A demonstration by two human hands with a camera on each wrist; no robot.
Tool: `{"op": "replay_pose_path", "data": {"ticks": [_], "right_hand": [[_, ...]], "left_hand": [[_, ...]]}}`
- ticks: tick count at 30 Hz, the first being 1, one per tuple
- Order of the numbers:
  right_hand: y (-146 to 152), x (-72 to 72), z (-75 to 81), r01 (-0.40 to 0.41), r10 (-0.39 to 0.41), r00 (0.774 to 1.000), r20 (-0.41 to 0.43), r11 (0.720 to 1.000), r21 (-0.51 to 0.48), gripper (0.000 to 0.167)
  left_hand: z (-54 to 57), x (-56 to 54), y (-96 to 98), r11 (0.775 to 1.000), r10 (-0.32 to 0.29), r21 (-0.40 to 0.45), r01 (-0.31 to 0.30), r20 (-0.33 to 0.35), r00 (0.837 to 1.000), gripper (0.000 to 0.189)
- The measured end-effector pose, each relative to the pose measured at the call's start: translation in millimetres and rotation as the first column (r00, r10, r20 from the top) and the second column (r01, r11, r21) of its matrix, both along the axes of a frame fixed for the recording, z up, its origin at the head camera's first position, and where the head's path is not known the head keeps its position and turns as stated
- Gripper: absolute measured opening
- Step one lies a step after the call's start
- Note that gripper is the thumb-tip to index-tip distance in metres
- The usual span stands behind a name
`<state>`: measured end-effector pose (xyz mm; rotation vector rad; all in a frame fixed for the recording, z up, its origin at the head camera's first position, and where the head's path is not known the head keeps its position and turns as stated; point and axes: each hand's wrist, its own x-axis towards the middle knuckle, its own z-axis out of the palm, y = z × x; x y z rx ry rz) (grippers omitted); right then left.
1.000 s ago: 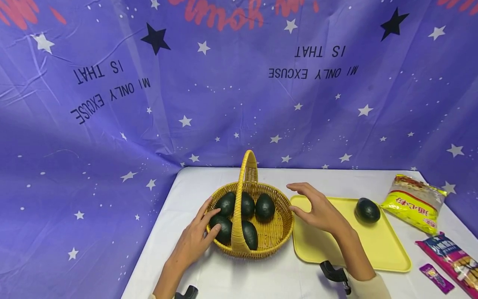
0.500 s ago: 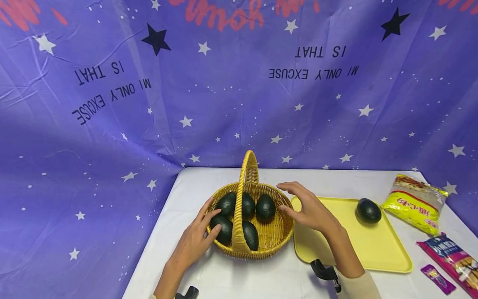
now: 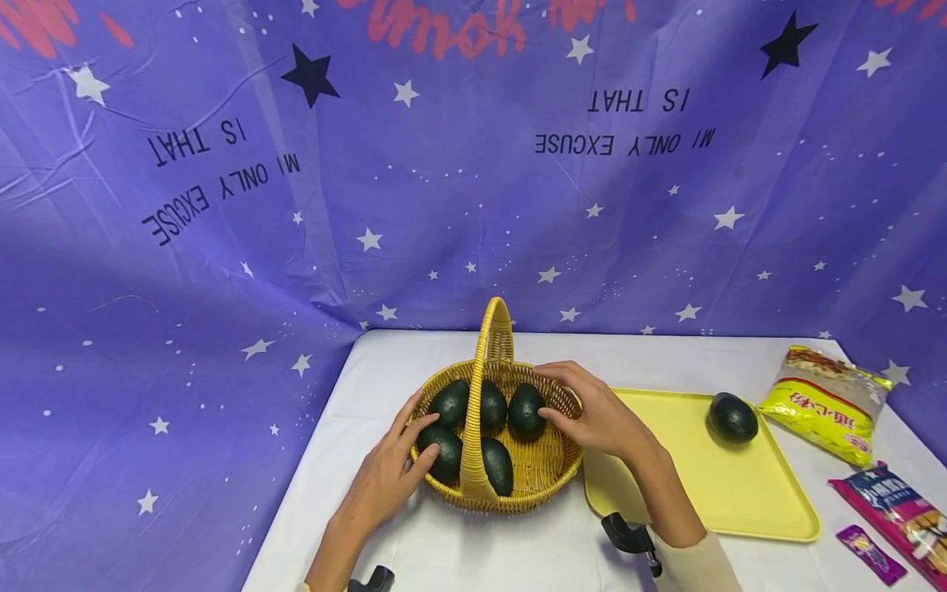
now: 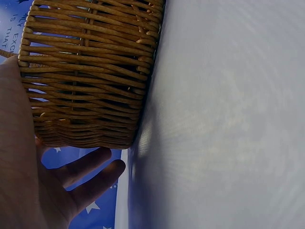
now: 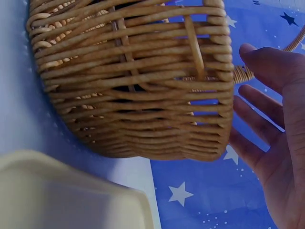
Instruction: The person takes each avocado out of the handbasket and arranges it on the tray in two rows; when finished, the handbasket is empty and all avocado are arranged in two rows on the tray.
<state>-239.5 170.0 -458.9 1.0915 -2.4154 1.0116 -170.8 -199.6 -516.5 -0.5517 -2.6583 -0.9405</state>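
Observation:
A yellow wicker basket (image 3: 543, 485) with a tall handle stands on the table, holding several dark green avocados. My left hand (image 3: 386, 469) rests over its left rim, with thumb and index finger by the near-left avocado (image 3: 440, 456); I cannot tell whether they touch it. In the left wrist view, two fairly straight fingers (image 4: 93, 183) lie outside the wicker wall. My right hand (image 3: 599, 411) reaches over the right rim with fingers spread. Its thumb tip is beside the rightmost avocado (image 3: 526, 411), contact unclear. From the right wrist view, that avocado is hidden behind the wicker.
Right of the basket lies a yellow tray (image 3: 725, 493) bearing one more avocado (image 3: 732, 418). Beyond it are a yellow food bag (image 3: 824, 407), a pink and blue snack packet (image 3: 895, 510) and a small purple packet (image 3: 870, 555). A purple starred cloth (image 3: 473, 164) hangs behind the table.
My right hand has moved left, from beside the basket to over its right side, up to the rightmost avocado. The left hand has stayed in place.

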Motion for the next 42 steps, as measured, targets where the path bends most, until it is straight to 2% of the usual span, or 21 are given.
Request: {"op": "replay_pose_path", "data": {"ticks": [7,18,32,42], "right_hand": [[-8.2,-2.3,-4.2,-0.018,0.019,1.0,-0.012,0.999,0.043,0.056],[-18.0,-1.0,-8.7,-0.019,0.014,0.999,0.039,0.994,0.111,0.056],[-26.1,-3.1,-11.6,0.011,-0.025,0.997,0.078,0.985,0.173,0.055],[-28.9,-2.7,-16.7,0.014,-0.018,1.0,0.016,0.981,0.195,0.053]], "left_hand": [[0.5,0.5,0.0,1.0,-0.001,-0.006,0.001,0.008,1.0,0.051],[1.0,1.2,-0.2,1.0,0.002,-0.003,-0.002,0.016,1.0,0.051],[0.4,0.1,-0.1,1.0,0.006,0.005,-0.006,0.016,1.0,0.051],[0.4,0.3,1.0,1.0,0.002,0.002,-0.002,0.022,1.0,0.051]]}}
